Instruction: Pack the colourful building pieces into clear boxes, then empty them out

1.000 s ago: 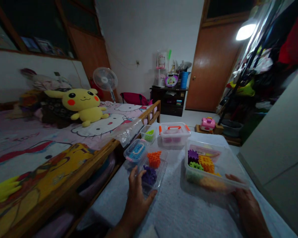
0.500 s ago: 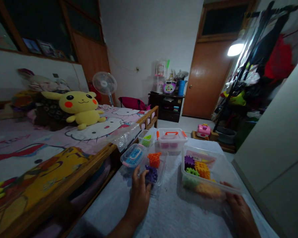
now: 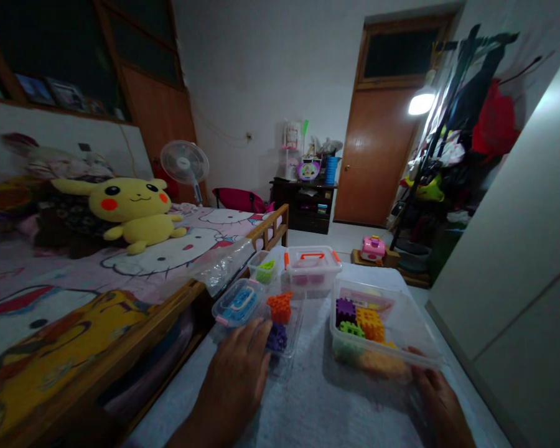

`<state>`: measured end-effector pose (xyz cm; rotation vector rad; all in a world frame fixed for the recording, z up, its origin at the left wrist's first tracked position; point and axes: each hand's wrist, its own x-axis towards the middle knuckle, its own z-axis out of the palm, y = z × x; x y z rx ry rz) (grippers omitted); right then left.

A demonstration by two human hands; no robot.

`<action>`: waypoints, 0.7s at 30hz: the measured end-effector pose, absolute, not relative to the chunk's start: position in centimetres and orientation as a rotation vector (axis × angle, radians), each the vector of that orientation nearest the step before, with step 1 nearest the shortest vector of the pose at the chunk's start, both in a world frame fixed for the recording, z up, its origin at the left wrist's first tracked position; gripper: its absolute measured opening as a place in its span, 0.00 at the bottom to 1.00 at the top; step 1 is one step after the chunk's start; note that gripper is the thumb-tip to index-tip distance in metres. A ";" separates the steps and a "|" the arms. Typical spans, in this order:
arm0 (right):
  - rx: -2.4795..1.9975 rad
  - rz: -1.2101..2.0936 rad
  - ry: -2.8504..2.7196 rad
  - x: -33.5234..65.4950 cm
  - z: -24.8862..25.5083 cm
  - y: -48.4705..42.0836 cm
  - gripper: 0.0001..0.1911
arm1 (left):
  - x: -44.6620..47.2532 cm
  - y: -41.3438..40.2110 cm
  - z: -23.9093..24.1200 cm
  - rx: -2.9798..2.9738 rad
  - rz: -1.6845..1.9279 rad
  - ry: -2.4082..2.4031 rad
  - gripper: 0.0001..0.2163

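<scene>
My left hand [image 3: 238,367] reaches over the left edge of a shallow clear tray [image 3: 295,330], its fingers stretched out beside a purple block [image 3: 277,336]. Whether the fingertips touch this block I cannot tell. An orange block [image 3: 280,307] sits behind it in the same tray. Just beyond the fingers is a small box with a clear lid and blue contents [image 3: 239,303]. My right hand [image 3: 436,395] grips the near right rim of a large clear plastic box [image 3: 417,320]. Inside lie purple [image 3: 345,310], yellow-orange [image 3: 370,325] and green [image 3: 351,330] blocks.
Behind the tray stand a clear box with orange latches [image 3: 312,261] and a small tub with green pieces [image 3: 264,267]. A wooden bed rail [image 3: 168,311] borders the cloth-covered table [image 3: 308,398] on the left. A pale cabinet [image 3: 508,249] rises at right.
My left hand has come away from its place over the purple block, to the left and forward, and the fingers have straightened. My right hand keeps its hold. The view has turned slightly right.
</scene>
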<state>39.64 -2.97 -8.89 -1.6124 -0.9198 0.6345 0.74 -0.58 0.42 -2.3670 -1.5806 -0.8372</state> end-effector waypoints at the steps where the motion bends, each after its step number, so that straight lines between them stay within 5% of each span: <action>1: -1.606 0.634 -0.917 39.6 -8.9 -3.0 0.32 | 1.2 0.9 2.0 -2.434 -0.825 -1.552 0.20; 6: -1.570 0.644 -0.934 39.6 -8.9 -3.1 0.31 | 5.9 11.5 6.7 -2.764 -0.729 -1.480 0.16; 15: -1.561 0.683 -0.906 40.4 -9.9 -2.9 0.30 | 11.5 23.3 4.2 -2.702 -0.689 -1.748 0.20; 21: -1.566 0.717 -0.894 40.5 -9.9 -3.0 0.31 | 12.2 26.5 3.6 -2.664 -0.641 -1.948 0.14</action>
